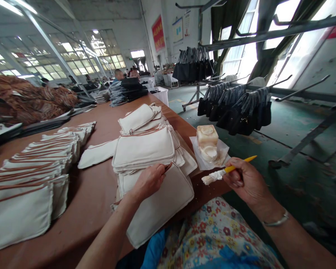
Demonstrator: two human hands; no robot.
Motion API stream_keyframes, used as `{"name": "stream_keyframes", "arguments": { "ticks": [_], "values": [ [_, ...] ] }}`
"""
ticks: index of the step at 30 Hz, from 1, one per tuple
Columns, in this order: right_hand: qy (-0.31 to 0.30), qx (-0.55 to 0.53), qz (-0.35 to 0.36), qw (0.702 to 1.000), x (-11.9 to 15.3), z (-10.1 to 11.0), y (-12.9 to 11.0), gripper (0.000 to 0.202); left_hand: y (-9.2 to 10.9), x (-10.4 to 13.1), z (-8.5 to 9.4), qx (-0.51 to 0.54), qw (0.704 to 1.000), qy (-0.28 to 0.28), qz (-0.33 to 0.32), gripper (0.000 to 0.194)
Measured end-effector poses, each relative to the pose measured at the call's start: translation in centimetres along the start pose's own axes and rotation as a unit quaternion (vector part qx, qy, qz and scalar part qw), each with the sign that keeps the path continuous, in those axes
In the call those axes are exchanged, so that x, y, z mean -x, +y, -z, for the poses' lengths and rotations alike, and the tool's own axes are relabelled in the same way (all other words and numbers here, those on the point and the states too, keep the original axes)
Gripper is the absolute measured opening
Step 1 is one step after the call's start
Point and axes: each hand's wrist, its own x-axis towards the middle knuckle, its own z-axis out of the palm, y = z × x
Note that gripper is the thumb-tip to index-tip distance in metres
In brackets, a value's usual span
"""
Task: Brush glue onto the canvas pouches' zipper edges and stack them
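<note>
Heap: crumpled, glossy brown sheet material (25,93), at ten o'clock, far side of the brown surface (100,194).
Row: overlapping cream fabric panels with brown edge strips (19,213), at ten o'clock, fanned in a long line.
Single piece: flat cream fabric strip-like panel (98,153), at eleven o'clock, its right end against the stack.
Dark pile: stacked black pieces with grey, crinkled wrapping (128,91), at eleven o'clock, far along the surface.
Stack: padded cream fabric panels with stitched rims (144,147), between eleven and twelve o'clock, layered unevenly; the lowest near panel reaches toward the person.
Left hand (151,179): over the stack, grip pressed together, pinching a narrow brown edge strip (168,168).
Container: squarish, translucent cream vessel, white matter at its near end (207,140), between twelve and one o'clock, on a thin white sheet (197,149) at the surface's right edge.
Brush: yellow-handled, white-coated below the handle, pale bristles (228,169), at one o'clock, just nearer than the container; bristles point left.
Right hand (245,179): one o'clock, grip closed around the brush handle; silver-coloured bangle (277,220) at the wrist.
Rack: grey metal frame with long prongs (305,91), one to two o'clock, carrying black bags with grey-wrapped handles (240,119).
</note>
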Motion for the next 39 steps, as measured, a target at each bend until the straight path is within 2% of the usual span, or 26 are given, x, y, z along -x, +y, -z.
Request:
{"name": "stream_keyframes", "arguments": {
  "ticks": [2, 8, 12, 15, 17, 19, 21, 23, 26, 29, 34, 39],
  "values": [
    [-0.002, 0.001, -0.001, 1.0, 0.0, 0.1, 0.0, 0.026, 0.0, 0.2, -0.5, -0.016, 0.999, -0.032, -0.001, 0.012],
    [0.005, 0.007, -0.008, 1.0, 0.2, 0.4, 0.0, 0.028, 1.0, 1.8, -1.9, -0.051, 0.997, -0.045, -0.021, 0.017],
    [0.006, 0.007, -0.018, 1.0, 0.2, 0.6, 0.0, 0.028, 2.0, 2.2, -2.2, -0.07, 0.993, -0.073, 0.059, 0.014],
    [-0.004, -0.002, -0.02, 1.0, 0.2, 0.4, 0.1, 0.027, 2.4, 1.8, -2.2, -0.09, 0.985, -0.044, 0.143, 0.024],
    [-0.003, -0.005, -0.018, 1.0, 0.3, 0.1, 0.2, 0.023, 2.6, 1.3, -2.2, -0.09, 0.982, -0.006, 0.168, 0.027],
    [0.004, -0.007, -0.016, 1.0, 0.4, -0.1, 0.2, 0.021, 2.7, 0.8, -2.3, -0.07, 0.985, 0.031, 0.156, 0.026],
    [0.008, -0.009, -0.015, 1.0, 0.5, -0.2, 0.2, 0.023, 2.6, 0.4, -2.4, -0.037, 0.99, 0.042, 0.126, 0.032],
    [0.005, -0.009, -0.017, 1.0, 0.5, -0.1, 0.2, 0.024, 2.5, 0.2, -2.6, -0.012, 0.995, 0.025, 0.1, 0.037],
    [0.0, -0.008, -0.021, 1.0, 0.4, 0.2, 0.1, 0.024, 2.3, 0.0, -2.9, -0.001, 0.995, -0.002, 0.099, 0.045],
    [0.003, -0.014, -0.019, 1.0, 0.4, 0.3, 0.2, 0.026, 2.1, -0.2, -3.1, 0.002, 0.995, -0.002, 0.095, 0.054],
    [0.008, -0.013, -0.009, 1.0, 0.4, 0.6, 0.5, 0.024, 2.0, -0.8, -3.3, 0.02, 0.999, -0.008, 0.039, 0.048],
    [0.016, -0.014, -0.01, 1.0, 0.4, 1.3, 0.4, 0.021, 1.7, -1.0, -3.3, 0.08, 0.995, -0.02, 0.047, 0.034]
  ]
}}
